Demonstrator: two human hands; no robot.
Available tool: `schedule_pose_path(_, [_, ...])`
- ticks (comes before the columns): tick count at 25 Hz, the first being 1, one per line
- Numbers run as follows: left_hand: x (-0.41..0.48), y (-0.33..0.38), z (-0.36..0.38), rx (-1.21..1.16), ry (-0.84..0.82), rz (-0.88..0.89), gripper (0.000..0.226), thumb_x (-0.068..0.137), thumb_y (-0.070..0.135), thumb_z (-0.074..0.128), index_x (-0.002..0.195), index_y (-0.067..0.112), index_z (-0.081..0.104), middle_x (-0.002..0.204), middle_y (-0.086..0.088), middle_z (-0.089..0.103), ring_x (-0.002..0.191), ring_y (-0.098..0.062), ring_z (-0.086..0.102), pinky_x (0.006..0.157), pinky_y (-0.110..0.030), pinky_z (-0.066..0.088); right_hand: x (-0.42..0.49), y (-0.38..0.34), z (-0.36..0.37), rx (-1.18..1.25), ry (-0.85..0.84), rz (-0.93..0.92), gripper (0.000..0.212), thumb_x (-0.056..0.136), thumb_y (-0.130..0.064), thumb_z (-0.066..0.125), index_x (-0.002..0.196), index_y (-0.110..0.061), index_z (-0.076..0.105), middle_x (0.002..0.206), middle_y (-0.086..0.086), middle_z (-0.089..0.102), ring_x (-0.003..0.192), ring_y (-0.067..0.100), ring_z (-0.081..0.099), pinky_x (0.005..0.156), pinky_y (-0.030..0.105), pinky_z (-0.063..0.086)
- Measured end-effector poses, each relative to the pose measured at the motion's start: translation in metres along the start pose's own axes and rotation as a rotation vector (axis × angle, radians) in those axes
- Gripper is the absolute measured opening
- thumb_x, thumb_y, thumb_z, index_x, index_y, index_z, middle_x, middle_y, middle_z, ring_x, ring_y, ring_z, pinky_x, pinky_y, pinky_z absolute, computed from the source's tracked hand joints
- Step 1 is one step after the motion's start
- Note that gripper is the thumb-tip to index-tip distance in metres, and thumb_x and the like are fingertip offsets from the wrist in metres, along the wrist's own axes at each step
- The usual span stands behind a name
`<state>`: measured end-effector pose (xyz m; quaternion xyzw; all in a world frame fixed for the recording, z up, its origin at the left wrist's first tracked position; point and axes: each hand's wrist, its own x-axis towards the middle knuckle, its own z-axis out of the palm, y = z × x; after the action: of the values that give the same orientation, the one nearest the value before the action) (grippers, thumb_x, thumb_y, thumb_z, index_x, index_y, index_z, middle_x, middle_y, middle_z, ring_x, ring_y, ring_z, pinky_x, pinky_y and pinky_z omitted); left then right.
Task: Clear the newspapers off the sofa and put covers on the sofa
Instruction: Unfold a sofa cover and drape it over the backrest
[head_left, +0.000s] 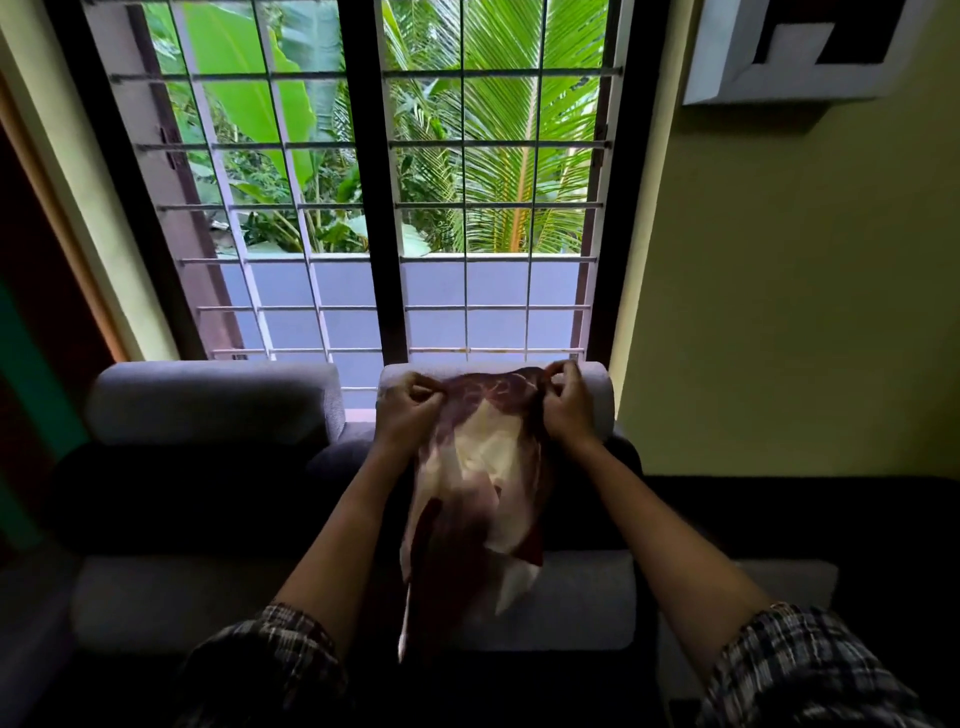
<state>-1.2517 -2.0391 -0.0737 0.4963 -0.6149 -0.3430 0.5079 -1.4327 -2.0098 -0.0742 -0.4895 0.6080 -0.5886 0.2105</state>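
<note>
Matt cloth cover (483, 467), woven-fabric sofa (208, 400)

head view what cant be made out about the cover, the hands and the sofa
Head view only:
- cover: the lower half is motion-blurred, so its pattern and hem are unreadable.
- right headrest: its middle is hidden behind the cover, the left hand and the right hand.
- sofa seat: dim, and its near edge is hidden by the sleeves, so newspapers cannot be ruled out.

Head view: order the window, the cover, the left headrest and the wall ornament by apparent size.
1. window
2. cover
3. left headrest and wall ornament: look alike; the ornament is cropped by the picture edge, so unranked.
</note>
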Motion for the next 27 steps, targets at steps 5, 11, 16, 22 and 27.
schedule_pose_path(5, [-0.015,0.001,0.020,0.035,-0.467,0.197,0.024,0.080,0.004,0.068,0.101,0.014,0.061,0.093,-0.006,0.064,0.088,-0.017,0.063,0.084,-0.036,0.053,-0.016,-0.018,0.016,-0.014,-0.439,-0.272,0.011,0.096,-0.013,0.049,0.090,-0.008,0.056,0.082,0.009,0.061,0.077,0.022,0.062,0.069,0.034,0.053])
schedule_pose_path(11, [-0.021,0.009,0.016,0.234,-0.411,0.261,0.012,0.088,0.002,0.056,0.093,0.004,0.067,0.089,-0.012,0.068,0.084,-0.020,0.065,0.076,-0.031,0.054,-0.019,-0.004,0.006,-0.090,-0.549,-0.336,0.019,0.093,-0.027,0.055,0.097,-0.010,0.063,0.091,0.010,0.065,0.081,0.016,0.062,0.072,0.030,0.051])
schedule_pose_path(16, [-0.018,0.024,-0.001,-0.177,-0.041,0.178,0.018,0.092,0.002,0.050,0.080,0.012,0.059,0.074,-0.001,0.059,0.064,-0.001,0.060,0.061,-0.014,0.048,-0.012,0.053,-0.012,-0.171,-0.800,-0.019,0.011,0.081,-0.018,0.072,0.082,-0.010,0.065,0.081,0.006,0.063,0.075,0.017,0.060,0.067,0.030,0.050])
schedule_pose_path(22, [-0.017,-0.001,-0.013,0.276,0.052,0.230,0.057,0.069,0.025,0.081,0.119,0.011,0.056,0.109,0.002,0.055,0.101,-0.012,0.052,0.085,-0.022,0.044,-0.007,0.062,-0.010,-0.081,-0.387,-0.099,0.009,0.083,-0.010,0.062,0.081,-0.002,0.058,0.074,0.005,0.056,0.073,0.017,0.051,0.062,0.031,0.042])
schedule_pose_path(27, [-0.028,0.001,0.010,0.283,-0.337,0.359,0.042,0.074,0.022,0.077,0.112,0.014,0.062,0.096,0.004,0.063,0.092,-0.011,0.060,0.070,-0.005,0.043,-0.014,0.002,0.013,-0.194,-0.443,-0.474,0.019,0.073,-0.001,0.070,0.092,-0.004,0.067,0.083,0.004,0.066,0.074,0.011,0.059,0.065,0.024,0.046])
